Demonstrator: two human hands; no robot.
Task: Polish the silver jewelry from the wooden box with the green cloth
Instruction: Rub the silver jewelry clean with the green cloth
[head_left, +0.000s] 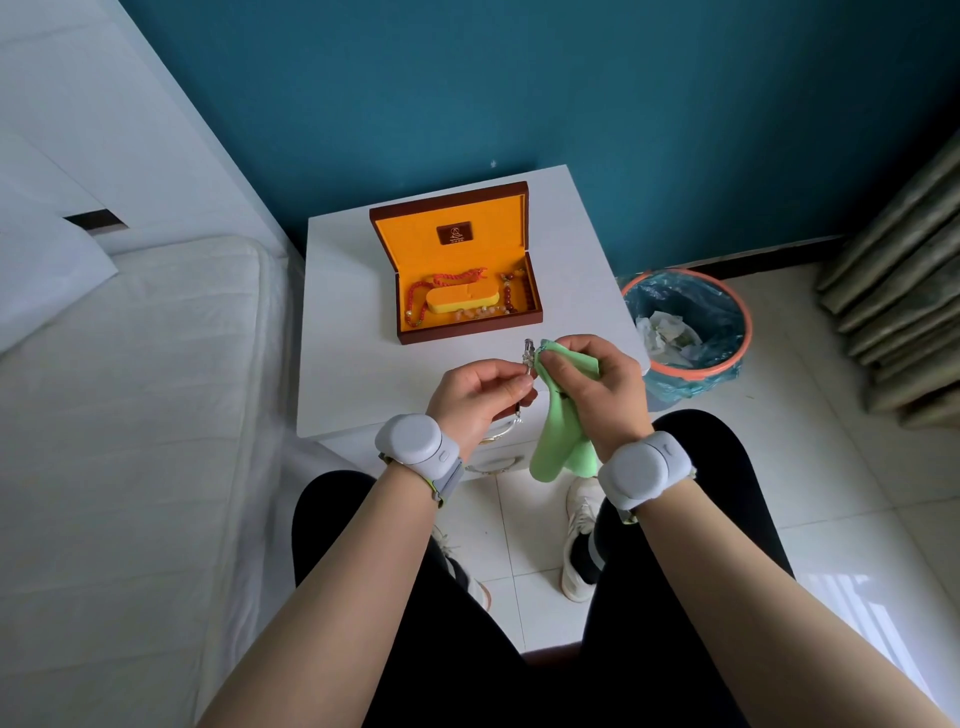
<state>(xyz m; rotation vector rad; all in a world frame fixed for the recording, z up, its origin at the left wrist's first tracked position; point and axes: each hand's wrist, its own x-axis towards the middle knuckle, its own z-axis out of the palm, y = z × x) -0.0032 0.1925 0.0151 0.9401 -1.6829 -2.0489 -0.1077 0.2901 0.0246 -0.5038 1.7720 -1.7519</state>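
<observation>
Soft daylight from the right; sun patch on floor tiles (852, 613); wide-angle bending at edges; focus sharp

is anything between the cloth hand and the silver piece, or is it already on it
Nothing visible stands between them. The right hand presses the green cloth against the silver jewelry, which the left hand pinches, in front of the open wooden box.

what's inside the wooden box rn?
Inside the wooden box: an orange cushion, a red bead string, dark beads, pale beads. Anything under the cushion is hidden.
</observation>
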